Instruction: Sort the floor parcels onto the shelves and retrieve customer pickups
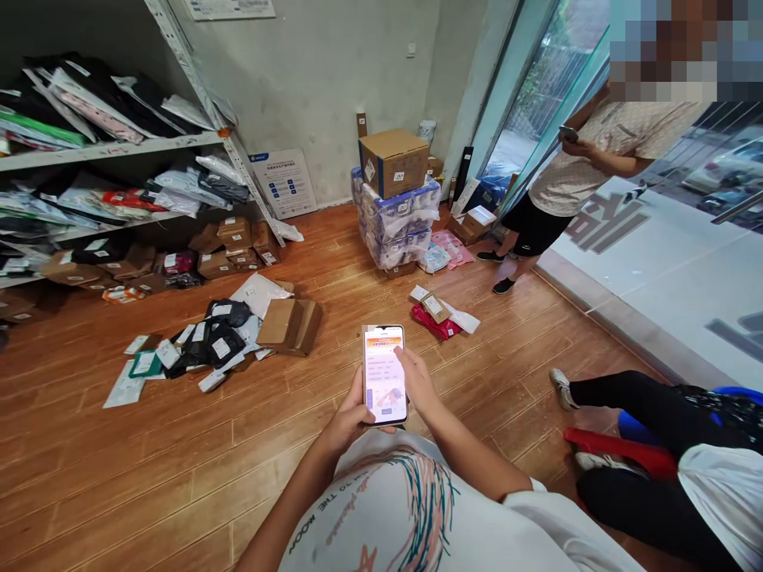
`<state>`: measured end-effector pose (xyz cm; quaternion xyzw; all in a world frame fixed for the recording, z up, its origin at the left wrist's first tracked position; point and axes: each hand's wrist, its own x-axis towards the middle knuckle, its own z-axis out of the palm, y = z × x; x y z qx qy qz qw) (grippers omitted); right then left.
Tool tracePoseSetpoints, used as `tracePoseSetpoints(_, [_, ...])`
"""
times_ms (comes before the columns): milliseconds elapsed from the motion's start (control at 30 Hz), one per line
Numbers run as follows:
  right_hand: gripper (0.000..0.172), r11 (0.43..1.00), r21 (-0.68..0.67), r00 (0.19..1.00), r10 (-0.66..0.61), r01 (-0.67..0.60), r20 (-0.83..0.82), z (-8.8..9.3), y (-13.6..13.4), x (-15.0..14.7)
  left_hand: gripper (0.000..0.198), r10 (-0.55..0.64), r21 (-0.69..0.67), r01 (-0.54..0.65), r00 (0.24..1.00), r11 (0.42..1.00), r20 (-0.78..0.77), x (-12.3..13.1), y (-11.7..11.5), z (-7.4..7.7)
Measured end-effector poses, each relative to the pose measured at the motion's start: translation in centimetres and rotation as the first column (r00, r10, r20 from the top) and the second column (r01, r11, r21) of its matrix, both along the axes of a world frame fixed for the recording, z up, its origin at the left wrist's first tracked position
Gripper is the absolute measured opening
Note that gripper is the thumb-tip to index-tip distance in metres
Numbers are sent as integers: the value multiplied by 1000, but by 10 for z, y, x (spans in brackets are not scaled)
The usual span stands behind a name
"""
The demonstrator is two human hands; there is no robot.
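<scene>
One phone (385,377): left fingers (359,414) clasp lower left corner; right fingers (411,365) at upper right edge, grip unclear.

A slim smartphone (383,380) with a thin dark rim and a small notch at its top edge is held in portrait pose just beyond the white printed shirt (381,508), its lower end nearest the shirt and its top end pointing away from it. Its screen (378,384) is lit and faces up, showing a pale page with an orange-red banner near the top, rows of small text too fine to read, a pinkish picture lower down and a small purple-blue button near the bottom.
</scene>
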<state>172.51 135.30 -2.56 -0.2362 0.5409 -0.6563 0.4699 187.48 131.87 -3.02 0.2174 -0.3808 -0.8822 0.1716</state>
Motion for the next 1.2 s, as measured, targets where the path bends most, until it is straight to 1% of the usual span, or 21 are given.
tracePoseSetpoints(100, [37, 997, -67, 992, 26, -34, -123, 0, 3, 2, 109, 38, 21, -37, 999, 999, -13, 0, -3, 1])
tracePoseSetpoints(200, [41, 985, -174, 940, -50, -11, -337, 1, 11, 5, 107, 45, 40, -44, 999, 998, -5, 2, -5, 1])
tracePoseSetpoints(300, [53, 965, -264, 842, -139, -4, -521, -2, 21, 8, 105, 65, 36, -65, 998, 997, 2, 5, -5, 2])
tracePoseSetpoints(400, [60, 952, -299, 748, -151, -66, -646, -4, 28, 8, 105, 88, 34, -88, 996, 996, -1, 6, -3, 4])
tracePoseSetpoints(467, [63, 946, -304, 685, -144, -118, -714, -4, 31, 6, 105, 96, 35, -96, 995, 995, -4, 6, -2, 6])
tracePoseSetpoints(567, [61, 938, -305, 572, -160, -167, -804, -4, 34, 1, 105, 100, 39, -99, 995, 994, -9, 5, 1, 8])
tracePoseSetpoints(667, [59, 928, -324, 467, -207, -185, -860, -4, 36, -5, 107, 97, 42, -96, 995, 994, -26, 4, 4, 9])
tracePoseSetpoints(767, [59, 929, -328, 399, -239, -170, -885, -5, 39, -9, 107, 98, 36, -96, 995, 995, -34, 2, 6, 9])
tracePoseSetpoints(867, [58, 932, -333, 371, -262, -140, -891, -5, 42, -11, 108, 96, 37, -95, 995, 995, -32, 0, 8, 9])
tracePoseSetpoints(1000, [55, 929, -350, 365, -287, -119, -886, -6, 47, -14, 108, 112, 42, -111, 993, 993, -21, -2, 10, 12])
tracePoseSetpoints(1100, [54, 915, -383, 338, -323, -127, -884, -9, 51, -17, 109, 126, 47, -125, 992, 991, -22, -3, 12, 12])
tracePoseSetpoints(1200, [52, 892, -423, 295, -366, -160, -883, -15, 54, -21, 108, 138, 51, -137, 990, 989, -23, -3, 14, 10])
